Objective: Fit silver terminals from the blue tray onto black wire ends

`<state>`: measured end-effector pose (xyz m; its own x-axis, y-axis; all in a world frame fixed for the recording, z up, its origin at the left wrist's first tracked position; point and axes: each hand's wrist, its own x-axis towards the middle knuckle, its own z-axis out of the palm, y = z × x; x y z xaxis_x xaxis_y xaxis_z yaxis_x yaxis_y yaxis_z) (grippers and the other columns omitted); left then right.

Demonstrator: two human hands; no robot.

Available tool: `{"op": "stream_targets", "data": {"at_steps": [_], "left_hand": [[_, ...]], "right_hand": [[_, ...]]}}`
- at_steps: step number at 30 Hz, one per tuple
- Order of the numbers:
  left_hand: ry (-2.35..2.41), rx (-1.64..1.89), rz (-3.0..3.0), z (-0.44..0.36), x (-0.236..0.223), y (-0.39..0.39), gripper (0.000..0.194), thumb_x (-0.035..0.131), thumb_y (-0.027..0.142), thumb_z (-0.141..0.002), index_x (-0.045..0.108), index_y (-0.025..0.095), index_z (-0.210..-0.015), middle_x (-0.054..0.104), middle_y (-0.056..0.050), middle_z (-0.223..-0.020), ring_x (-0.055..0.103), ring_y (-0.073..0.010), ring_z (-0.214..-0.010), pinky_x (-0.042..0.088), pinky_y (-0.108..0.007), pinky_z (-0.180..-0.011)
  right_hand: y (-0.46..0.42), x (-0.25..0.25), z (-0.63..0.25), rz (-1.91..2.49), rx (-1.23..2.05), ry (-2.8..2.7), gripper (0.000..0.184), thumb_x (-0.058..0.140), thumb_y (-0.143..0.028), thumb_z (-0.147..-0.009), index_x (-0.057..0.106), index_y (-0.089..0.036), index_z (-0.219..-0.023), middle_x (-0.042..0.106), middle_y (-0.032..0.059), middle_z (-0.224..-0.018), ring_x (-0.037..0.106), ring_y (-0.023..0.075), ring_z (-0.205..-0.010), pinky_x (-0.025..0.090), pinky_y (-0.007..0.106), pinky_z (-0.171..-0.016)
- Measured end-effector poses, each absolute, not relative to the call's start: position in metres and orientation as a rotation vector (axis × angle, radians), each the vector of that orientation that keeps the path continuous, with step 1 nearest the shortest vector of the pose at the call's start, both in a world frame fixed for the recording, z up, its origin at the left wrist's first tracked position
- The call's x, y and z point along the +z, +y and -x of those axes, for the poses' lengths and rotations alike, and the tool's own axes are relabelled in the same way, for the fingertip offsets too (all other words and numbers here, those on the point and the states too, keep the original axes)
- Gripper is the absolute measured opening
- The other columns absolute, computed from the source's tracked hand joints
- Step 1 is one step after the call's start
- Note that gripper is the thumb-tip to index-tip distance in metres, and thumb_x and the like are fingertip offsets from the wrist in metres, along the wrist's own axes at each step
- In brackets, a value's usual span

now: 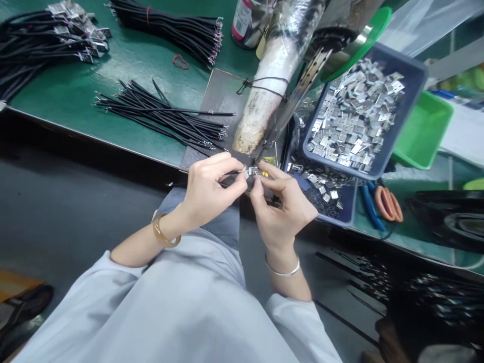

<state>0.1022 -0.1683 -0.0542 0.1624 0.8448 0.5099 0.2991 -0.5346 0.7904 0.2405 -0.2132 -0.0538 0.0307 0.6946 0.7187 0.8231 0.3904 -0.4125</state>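
My left hand (212, 186) is closed in a pinch on the end of a black cable at the table's front edge. Opposite it, my right hand (282, 201) pinches at a small silvery metal connector (252, 171) with a yellow spot at its right side. The fingertips of both hands nearly meet there and partly hide the joint between cable and connector. Just above them points the dark tip of a soldering iron (282, 118), mounted at a slant. Beside it, a white wrapped tube (260, 96) ends close over my fingers.
Loose black cables (170, 116) lie left of my hands; a tied cable bundle (170, 25) lies behind. A blue tray of metal shells (403, 118) overlaps a lower tray (350, 214) at right. Orange-handled pliers (389, 204) and a green bin (427, 131) are further right.
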Motion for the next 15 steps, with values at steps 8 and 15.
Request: {"op": "stream_targets", "data": {"at_steps": [8,15], "left_hand": [[1.058,1.490,-2.062,-0.1028,-0.0513,-0.1661,0.015,0.060,0.006,-0.083,0.065,0.016,-0.073,0.053,0.003,-0.063,0.045,-0.0077,-0.057,0.039,-0.020,-0.056],[1.062,1.309,-2.067,-0.0961,-0.0463,-0.1663,0.015,0.058,0.008,-0.083,0.065,0.016,-0.072,0.050,0.004,-0.062,0.046,-0.0084,-0.057,0.038,-0.021,-0.057]], "right_hand": [[-0.2059,-0.0491,-0.2401,1.305,-0.181,-1.686,0.015,0.071,-0.007,-0.085,0.064,-0.021,-0.088,0.080,0.0027,-0.100,0.078,0.0179,-0.092,0.063,0.023,-0.074],[-0.2117,-0.0460,-0.2404,1.351,-0.177,-1.735,0.014,0.069,-0.010,-0.087,0.062,-0.022,-0.085,0.080,0.0015,-0.103,0.078,0.0181,-0.091,0.063,0.024,-0.073]]}}
